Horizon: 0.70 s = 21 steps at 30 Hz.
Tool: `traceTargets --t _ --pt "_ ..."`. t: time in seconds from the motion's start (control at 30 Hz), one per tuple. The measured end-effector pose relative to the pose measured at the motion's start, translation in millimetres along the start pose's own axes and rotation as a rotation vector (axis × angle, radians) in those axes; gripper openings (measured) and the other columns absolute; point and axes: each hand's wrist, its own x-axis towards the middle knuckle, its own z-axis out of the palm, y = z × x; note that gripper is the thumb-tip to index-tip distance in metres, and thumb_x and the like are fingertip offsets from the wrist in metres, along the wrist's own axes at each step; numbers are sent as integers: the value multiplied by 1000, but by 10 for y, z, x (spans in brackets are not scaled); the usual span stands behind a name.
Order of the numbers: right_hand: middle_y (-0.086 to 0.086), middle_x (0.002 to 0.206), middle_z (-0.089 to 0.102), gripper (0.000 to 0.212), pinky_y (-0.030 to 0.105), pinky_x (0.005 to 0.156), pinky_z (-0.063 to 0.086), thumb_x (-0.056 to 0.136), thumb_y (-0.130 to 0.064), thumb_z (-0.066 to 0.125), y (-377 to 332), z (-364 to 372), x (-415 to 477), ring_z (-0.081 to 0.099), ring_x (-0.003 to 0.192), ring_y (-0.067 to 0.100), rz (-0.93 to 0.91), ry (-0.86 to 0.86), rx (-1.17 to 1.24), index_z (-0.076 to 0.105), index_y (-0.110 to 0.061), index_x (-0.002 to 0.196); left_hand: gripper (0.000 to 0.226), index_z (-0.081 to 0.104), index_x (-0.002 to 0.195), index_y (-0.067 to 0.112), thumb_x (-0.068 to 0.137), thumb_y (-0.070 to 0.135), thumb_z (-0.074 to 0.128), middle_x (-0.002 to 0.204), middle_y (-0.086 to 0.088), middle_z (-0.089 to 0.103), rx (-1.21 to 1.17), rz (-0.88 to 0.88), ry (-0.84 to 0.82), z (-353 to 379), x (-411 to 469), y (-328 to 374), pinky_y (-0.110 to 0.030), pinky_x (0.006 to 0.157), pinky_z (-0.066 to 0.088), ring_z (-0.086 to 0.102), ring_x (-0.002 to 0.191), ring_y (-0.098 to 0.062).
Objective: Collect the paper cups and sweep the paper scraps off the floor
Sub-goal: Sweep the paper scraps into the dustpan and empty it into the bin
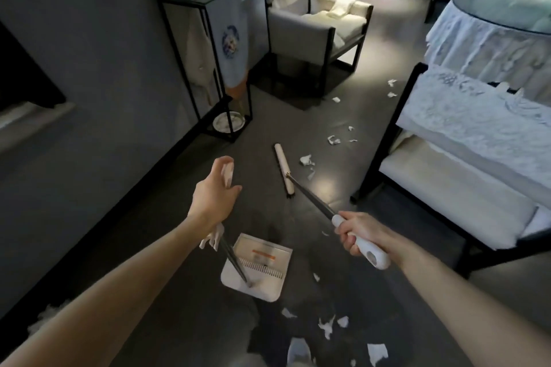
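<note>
While paper scraps (306, 160) trail over the dark floor (298, 116) from centre frame to the bottom edge, a person's right hand (356, 234) grips the broom (284, 170). Its head lies beside them, likely to draw them toward the dustpan (262, 286) at lower centre. The left hand (216, 192) hovers half-curled by something white; whether it holds anything cannot be told.

Shows as two bare arms under a wide lens: left forearm (119, 283) along the near left, right forearm (453, 289) along the near right. Runs uncovered and smooth from the near edge to each wrist, ending in a bare left hand (216, 192) and a bare right hand (359, 235), with knuckles and finger joints plain on the right.
</note>
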Motion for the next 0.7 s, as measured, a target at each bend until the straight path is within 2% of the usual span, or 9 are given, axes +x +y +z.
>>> traceTargets --t 0.07,0.13,0.2,0.3,0.4,0.53,0.63,0.7 --pt "4 61 37 32 12 30 26 92 8 39 -287 -138 183 36 33 3 -19 -14 48 52 -12 113 49 34 124 44 89 23 62 102 -7 56 -4 21 18 22 366 142 -30 49 53 62 62 -18" --pt "3 60 39 25 12 30 28 92 8 39 -543 -263 399 37 33 3 -35 -19 82 51 -13 100 47 35 123 44 89 24 62 99 -8 58 -13 39 29 58 747 266 -24 43 46 61 58 -17" --pt "3 60 41 27 13 30 29 91 8 40 -813 -373 653 38 35 4 -51 3 107 54 -13 99 47 35 123 43 89 23 61 92 -8 59 -13 59 33 108 1165 382 -21 39 43 59 53 -16" --pt "2 57 42 30 13 30 29 90 9 39 -1261 -525 1122 38 34 4 -55 29 148 54 -16 96 51 35 128 39 89 21 62 78 -4 60 2 89 27 217 1843 549 -25 42 47 60 54 -18" --pt "1 52 43 28 13 30 29 90 8 38 -1757 -678 1679 38 34 3 -49 52 199 50 -15 101 51 36 127 39 89 21 63 76 -2 58 6 128 24 333 2630 685 -27 43 46 59 53 -18" --pt "1 49 47 32 14 29 31 90 8 37 -2449 -844 2349 40 35 3 -31 87 293 48 -12 112 52 33 127 40 88 22 64 93 -1 56 37 191 -29 414 3768 899 -28 43 50 60 58 -16" --pt "1 50 49 34 15 30 34 91 7 40 -2950 -966 2715 42 37 4 -43 109 343 48 -10 119 53 31 127 40 88 23 64 95 -1 54 64 253 -96 493 4572 1119 -37 55 57 63 65 -19" --pt "2 50 50 37 16 31 35 91 6 40 -3238 -1082 2917 43 38 4 -40 135 375 46 -10 124 54 32 126 41 87 23 65 102 1 51 57 294 -130 610 5082 1281 -35 62 55 60 80 -19"
